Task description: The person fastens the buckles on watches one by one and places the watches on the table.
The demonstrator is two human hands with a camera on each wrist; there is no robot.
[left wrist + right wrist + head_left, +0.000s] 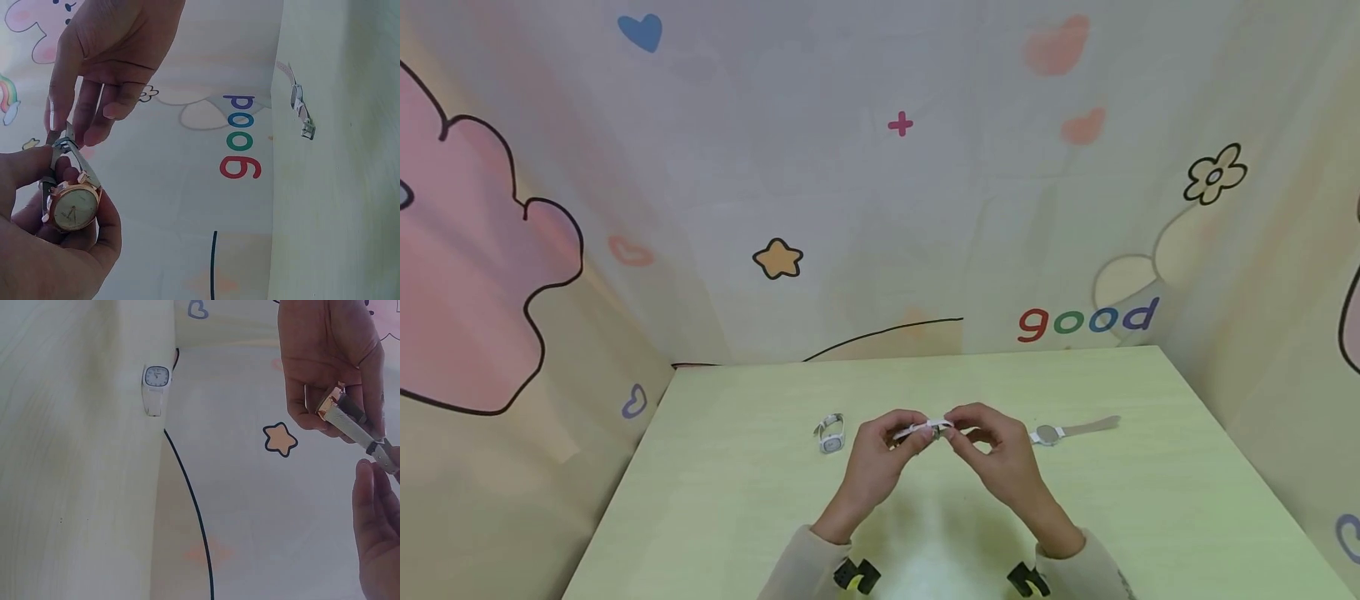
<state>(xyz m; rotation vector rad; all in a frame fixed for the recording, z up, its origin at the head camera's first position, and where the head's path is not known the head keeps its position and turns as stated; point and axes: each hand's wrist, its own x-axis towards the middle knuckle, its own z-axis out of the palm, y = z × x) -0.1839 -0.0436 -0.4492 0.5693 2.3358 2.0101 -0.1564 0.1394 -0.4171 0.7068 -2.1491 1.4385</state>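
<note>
A wristwatch (74,208) with a rose-gold case, pale dial and white strap is held up between both hands. My left hand (877,454) grips it around the case and the near part of the strap (350,427). The thumb and fingers of my right hand (1000,454) pinch the strap at its buckle end, where the two strap pieces meet in a loop. In the left wrist view the dial faces the camera; in the head view the fingers hide most of the watch.
On the pale green table (737,517), a white watch with a squarish dial (831,444) sits left of the hands. Another watch with a round face (1047,434) lies to the right, its strap stretched out. A printed cloth backdrop (850,183) rises behind.
</note>
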